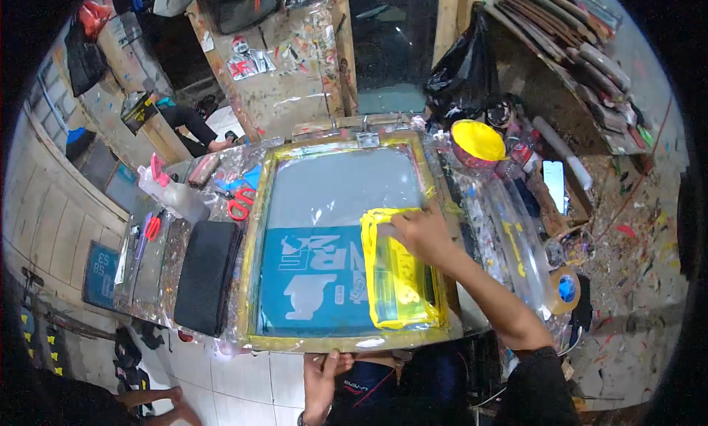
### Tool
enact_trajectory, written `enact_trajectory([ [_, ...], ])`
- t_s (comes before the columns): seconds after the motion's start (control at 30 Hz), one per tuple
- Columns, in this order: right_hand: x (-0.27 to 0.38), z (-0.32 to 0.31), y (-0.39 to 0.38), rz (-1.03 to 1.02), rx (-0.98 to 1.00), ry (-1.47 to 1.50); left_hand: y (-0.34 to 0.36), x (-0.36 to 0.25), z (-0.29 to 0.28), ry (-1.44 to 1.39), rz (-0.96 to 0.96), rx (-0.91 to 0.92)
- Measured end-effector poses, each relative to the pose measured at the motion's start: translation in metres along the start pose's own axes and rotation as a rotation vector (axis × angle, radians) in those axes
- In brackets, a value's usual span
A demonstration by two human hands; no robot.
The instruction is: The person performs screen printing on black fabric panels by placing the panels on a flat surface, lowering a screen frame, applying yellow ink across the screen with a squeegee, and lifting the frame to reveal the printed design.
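A wooden screen-printing frame (pixel 251 278) lies on the worktable, its mesh (pixel 310 182) grey on the upper part and teal with pale stencil shapes below. Thick yellow ink (pixel 398 300) coats a strip at the right side of the mesh. My right hand (pixel 417 238) is closed over the top of that strip; what its fingers hold is partly hidden and too unclear to name. My left hand (pixel 324 382) grips the front rail of the frame from below, near its middle.
Left are a black folded pad (pixel 206 275), red scissors (pixel 240 203) and a bottle (pixel 184 201). Right are a yellow ink bowl (pixel 476 142), phone (pixel 553 186) and tape roll (pixel 564 289). A person's leg (pixel 184 127) shows upper left, another bare limb (pixel 166 404) lower left.
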State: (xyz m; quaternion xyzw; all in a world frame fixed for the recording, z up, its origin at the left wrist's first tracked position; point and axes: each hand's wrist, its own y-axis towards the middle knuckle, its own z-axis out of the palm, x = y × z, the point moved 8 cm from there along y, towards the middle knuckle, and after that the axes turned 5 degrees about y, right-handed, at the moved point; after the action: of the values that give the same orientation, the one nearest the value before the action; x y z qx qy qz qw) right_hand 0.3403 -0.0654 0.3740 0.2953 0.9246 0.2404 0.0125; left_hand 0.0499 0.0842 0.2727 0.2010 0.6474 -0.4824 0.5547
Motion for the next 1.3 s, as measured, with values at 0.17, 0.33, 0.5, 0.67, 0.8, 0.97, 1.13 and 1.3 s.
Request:
enact_trajectory([
  [0.17,0.009,0.003,0.006,-0.006,0.461,0.103,0.005,0.023,-0.008,0.049,-0.079,0.026],
  [0.33,-0.029,0.027,0.046,0.014,0.163,-0.022,0.006,0.019,-0.010,0.088,-0.112,0.069],
  [0.5,0.016,0.003,-0.007,-0.033,0.138,0.091,0.003,0.011,-0.007,0.100,-0.128,0.052],
  [0.67,0.094,-0.036,-0.094,-0.041,0.261,0.114,0.004,0.019,-0.005,0.035,-0.106,0.028],
  [0.8,0.111,-0.047,-0.115,0.007,0.325,0.096,0.003,0.021,-0.005,-0.026,0.030,-0.004],
  [0.97,0.128,-0.120,-0.094,0.155,-0.181,-0.037,-0.026,-0.049,-0.006,-0.108,0.260,0.004],
  [1.13,0.117,-0.211,-0.021,-0.043,-0.534,-0.170,-0.035,-0.173,0.028,0.015,0.730,-0.011],
  [1.3,0.090,-0.281,0.073,-0.039,-0.540,-0.243,-0.010,-0.127,0.131,1.388,0.871,0.313],
])
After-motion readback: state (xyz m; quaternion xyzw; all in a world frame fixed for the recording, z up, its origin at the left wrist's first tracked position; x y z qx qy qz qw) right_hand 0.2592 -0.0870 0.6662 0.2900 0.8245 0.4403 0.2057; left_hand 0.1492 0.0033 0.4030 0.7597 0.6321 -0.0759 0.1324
